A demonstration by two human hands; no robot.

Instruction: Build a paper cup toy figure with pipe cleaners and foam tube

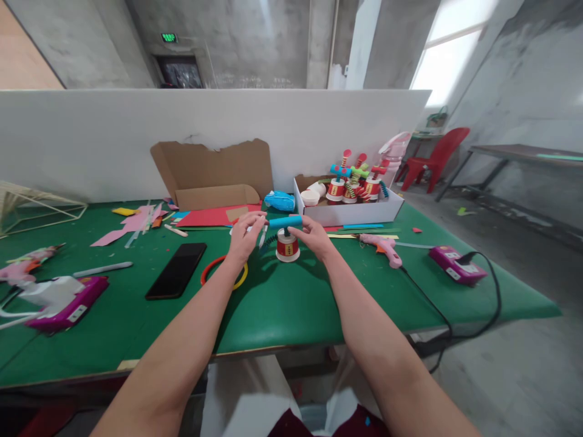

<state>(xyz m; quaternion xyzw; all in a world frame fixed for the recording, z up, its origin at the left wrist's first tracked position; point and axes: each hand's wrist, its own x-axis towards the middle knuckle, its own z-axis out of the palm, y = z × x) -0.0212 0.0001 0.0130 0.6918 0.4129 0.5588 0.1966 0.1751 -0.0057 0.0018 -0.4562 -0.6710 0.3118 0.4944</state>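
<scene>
A red and white paper cup (pixel 288 247) stands upside down on the green table, with a blue paper tube (pixel 286 222) lying crosswise above it on a dark stem. My right hand (pixel 313 235) grips the tube's right end between thumb and fingers. At the tube's left end, my left hand (pixel 248 235) has its fingers closed on a thin red piece (pixel 266 223) that meets the tube. A dark pleated strip (pixel 269 242) sticks out left of the cup. Red and yellow rings (pixel 243 277) lie beneath my left forearm.
Behind the cup stands a white box (pixel 350 213) of similar cup figures. A black phone (pixel 177 271), coloured paper and a cardboard box (pixel 214 170) are to the left. A pink glue gun (pixel 387 250) and purple power strip (pixel 456 265) with cables lie right.
</scene>
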